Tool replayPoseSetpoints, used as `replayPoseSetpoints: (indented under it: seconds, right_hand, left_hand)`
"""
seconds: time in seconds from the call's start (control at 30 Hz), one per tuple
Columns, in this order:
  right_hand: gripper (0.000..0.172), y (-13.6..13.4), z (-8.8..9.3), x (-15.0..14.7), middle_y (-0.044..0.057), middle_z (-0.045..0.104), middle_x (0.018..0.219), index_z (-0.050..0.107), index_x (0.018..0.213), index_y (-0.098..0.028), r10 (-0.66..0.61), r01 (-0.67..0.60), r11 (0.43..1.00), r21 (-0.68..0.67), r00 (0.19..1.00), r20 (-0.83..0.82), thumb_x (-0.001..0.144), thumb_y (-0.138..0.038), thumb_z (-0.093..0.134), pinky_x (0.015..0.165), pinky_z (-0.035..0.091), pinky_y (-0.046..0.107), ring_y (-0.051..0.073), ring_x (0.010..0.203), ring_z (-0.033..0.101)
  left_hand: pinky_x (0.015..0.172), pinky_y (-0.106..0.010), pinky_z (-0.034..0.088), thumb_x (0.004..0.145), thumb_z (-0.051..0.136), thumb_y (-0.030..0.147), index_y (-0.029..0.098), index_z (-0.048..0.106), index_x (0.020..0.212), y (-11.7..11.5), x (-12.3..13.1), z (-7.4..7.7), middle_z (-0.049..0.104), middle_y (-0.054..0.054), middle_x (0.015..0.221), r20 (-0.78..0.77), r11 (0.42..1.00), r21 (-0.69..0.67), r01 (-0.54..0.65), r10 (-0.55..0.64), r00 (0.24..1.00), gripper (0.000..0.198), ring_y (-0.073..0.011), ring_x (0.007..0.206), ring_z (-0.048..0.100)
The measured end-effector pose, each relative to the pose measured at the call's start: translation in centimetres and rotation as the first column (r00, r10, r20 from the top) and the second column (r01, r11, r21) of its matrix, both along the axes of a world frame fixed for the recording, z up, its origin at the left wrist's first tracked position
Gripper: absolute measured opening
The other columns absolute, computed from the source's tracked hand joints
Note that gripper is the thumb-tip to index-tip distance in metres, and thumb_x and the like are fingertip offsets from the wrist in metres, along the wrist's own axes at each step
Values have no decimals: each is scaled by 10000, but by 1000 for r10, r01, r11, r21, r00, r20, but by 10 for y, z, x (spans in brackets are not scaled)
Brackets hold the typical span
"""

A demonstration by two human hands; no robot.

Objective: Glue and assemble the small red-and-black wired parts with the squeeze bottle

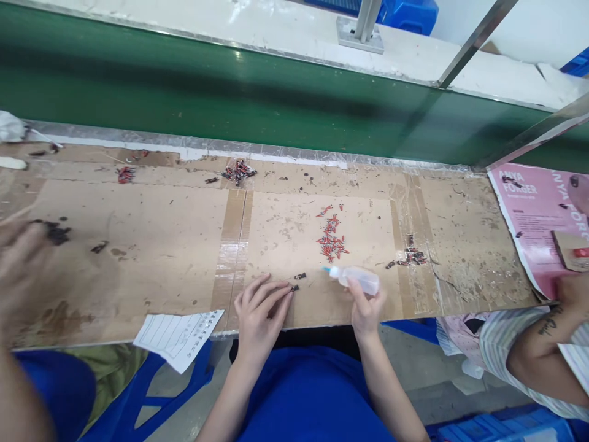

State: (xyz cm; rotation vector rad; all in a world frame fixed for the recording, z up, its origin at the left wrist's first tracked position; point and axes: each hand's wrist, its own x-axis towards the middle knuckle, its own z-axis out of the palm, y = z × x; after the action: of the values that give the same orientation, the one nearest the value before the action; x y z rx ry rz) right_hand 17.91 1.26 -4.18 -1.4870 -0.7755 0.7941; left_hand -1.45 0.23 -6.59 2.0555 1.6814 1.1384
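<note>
Bottle (361, 279) at 4 o'clock, nozzle (326, 269) toward 9, right hand (367, 312) fingers wrapped round it; left hand (258, 310) palm-down, fingers pinching black part (295, 288); cardboard-topped desk (161, 245), green panel (276, 110) at 12

The bottle (361, 280), at 4 o'clock from centre, is seen as translucent white and is ended in a bright blue tip (326, 269). The pieces (332, 242) at its 11 o'clock are coloured red — the small parts (300, 276) at 6 o'clock, mostly black. The tan cardboard (175, 258) is crossed by darker brown tape (229, 215); green is shown by the panel (276, 98) at 12 o'clock, pink with white lettering by the sheet (524, 215) at 3 o'clock.
</note>
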Motion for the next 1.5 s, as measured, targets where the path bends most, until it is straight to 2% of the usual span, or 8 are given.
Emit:
replayPoseSetpoints:
  seconds: [0.13, 0.3, 0.47, 0.6, 0.73, 1.03, 1.33, 1.5]
  right_hand:
    - [372, 9, 2, 25, 48, 742, 819, 596, 889, -208, -122, 112, 988, 104, 988, 96, 614, -317, 822, 680, 555, 337, 223, 730, 714]
    - [446, 29, -1, 38, 74, 748, 995, 424, 889, -254, -22, -2, 992, 123, 981, 191, 660, -264, 805, 1017, 461, 471, 250, 1042, 700]
    - [542, 23, -4, 34, 136, 695, 1107, 429, 1005, -237, -74, 36, 992, 121, 943, 323, 654, -331, 830, 927, 502, 446, 270, 1069, 673]
    - [399, 3, 3, 14, 97, 674, 1008, 541, 1018, -225, -300, 116, 940, 322, 732, 612, 722, -274, 805, 802, 523, 392, 254, 972, 654]
    - [113, 1, -2, -11, 73, 697, 884, 675, 988, -227, 16, -152, 982, 113, 663, 749, 879, -231, 645, 796, 540, 372, 221, 846, 660]
    - [211, 22, -19, -18, 95, 680, 896, 710, 883, -209, 176, -149, 984, -102, 658, 732, 954, -265, 520, 804, 541, 384, 239, 876, 643]
    - [204, 7, 16, -19, 80, 737, 927, 705, 971, -220, 250, -257, 965, -60, 814, 525, 956, -242, 503, 805, 572, 345, 212, 868, 695]
    - [189, -1, 34, -26, 71, 764, 915, 751, 998, -220, 384, -392, 919, -38, 869, 311, 916, -269, 587, 763, 602, 313, 199, 839, 724]
  left_hand:
    - [948, -440, 353, 886, 638, 298, 286, 732, 900, -1, -2, 0, 765, -23, 912, 29, 999, -40, -1, 2, 1000, 96, -264, 1050, 641]
    - [943, -441, 363, 895, 626, 307, 282, 720, 928, -2, -5, 1, 774, -19, 933, 54, 996, -85, 15, -10, 998, 103, -267, 1075, 642]
    - [954, -426, 376, 894, 625, 323, 276, 710, 938, -3, -7, 2, 776, -14, 922, 120, 994, -106, 8, 5, 993, 107, -252, 1057, 662]
    - [953, -425, 403, 875, 647, 340, 284, 720, 926, -3, -7, 4, 768, -16, 931, 173, 990, -143, -14, 39, 984, 105, -244, 1035, 674]
    - [938, -408, 459, 842, 683, 356, 265, 734, 902, -4, -8, 6, 752, -33, 930, 273, 979, -197, -52, 106, 956, 120, -230, 991, 680]
    - [879, -350, 547, 855, 669, 269, 263, 750, 957, -2, -8, 16, 749, -27, 930, 406, 989, -147, 19, 43, 913, 130, -190, 936, 680]
    - [887, -352, 583, 877, 635, 328, 215, 741, 934, 6, 10, 33, 758, -62, 967, 522, 958, -268, 104, 54, 851, 165, -204, 932, 714]
    - [841, -322, 600, 865, 647, 351, 210, 747, 963, 8, 17, 35, 765, -64, 956, 522, 954, -284, 93, 72, 850, 199, -201, 898, 727]
